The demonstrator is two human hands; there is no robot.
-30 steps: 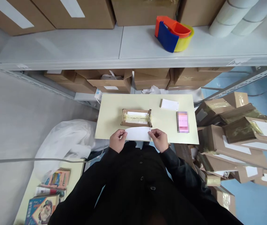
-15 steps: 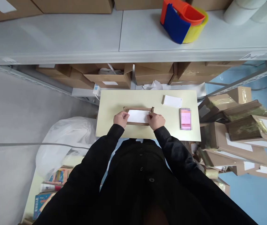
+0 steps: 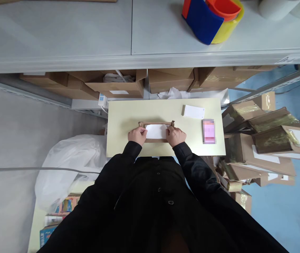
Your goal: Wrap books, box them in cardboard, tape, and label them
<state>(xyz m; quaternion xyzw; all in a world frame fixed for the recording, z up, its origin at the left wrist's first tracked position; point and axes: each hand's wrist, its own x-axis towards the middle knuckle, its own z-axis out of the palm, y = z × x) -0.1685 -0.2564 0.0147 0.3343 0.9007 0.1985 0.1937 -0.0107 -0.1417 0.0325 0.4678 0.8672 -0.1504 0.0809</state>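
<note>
A small brown cardboard parcel (image 3: 157, 123) lies in the middle of a pale yellow table (image 3: 123, 116). A white label (image 3: 155, 131) lies flat on top of it. My left hand (image 3: 137, 135) rests on the label's left end and my right hand (image 3: 175, 135) on its right end, fingers curled and pressing down on it. Both sleeves are black.
A white stack of labels (image 3: 194, 111) and a pink phone-sized object (image 3: 209, 131) lie on the table's right part. A tape dispenser (image 3: 211, 19) sits on the grey shelf (image 3: 60, 35) above. Taped cardboard boxes (image 3: 268, 140) are piled to the right, a white bag (image 3: 70, 161) to the left.
One second ago both hands held the white label in the air near the table's front edge. They moved forward and laid it on the parcel, and now press its ends.
</note>
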